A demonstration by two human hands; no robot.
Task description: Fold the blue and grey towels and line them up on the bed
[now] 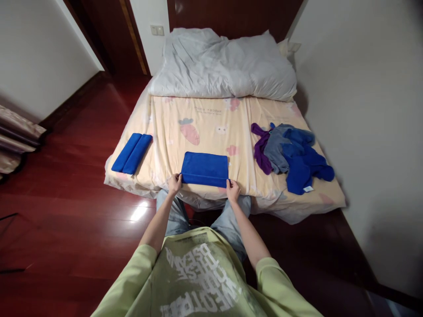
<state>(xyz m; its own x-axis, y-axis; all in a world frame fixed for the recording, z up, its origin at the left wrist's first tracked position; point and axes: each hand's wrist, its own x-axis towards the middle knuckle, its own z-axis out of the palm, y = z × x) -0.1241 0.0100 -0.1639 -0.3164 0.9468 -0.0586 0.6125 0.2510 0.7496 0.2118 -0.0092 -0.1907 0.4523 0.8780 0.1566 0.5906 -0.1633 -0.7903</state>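
A blue cloth [205, 165] lies flat as a rectangle near the front edge of the bed, with a narrow fold along its near side. My left hand [174, 183] pinches the near left corner of that fold. At the near right corner, my right hand [233, 190] grips the fold in the same way. To the left rest two slim folded blue cloths, or one folded in two strips [132, 153]; I cannot tell which. A loose heap of clothes [280, 149] in purple, grey-blue and blue sits to the right, a white tag showing on the blue piece.
The bed [211, 127] has a pale yellow patterned sheet under thin clear covering. A bunched grey-white quilt [228, 66] spans its far end. Walls stand behind and to the right, and a curtain [16, 141] hangs at far left above the red wooden floor [82, 198].
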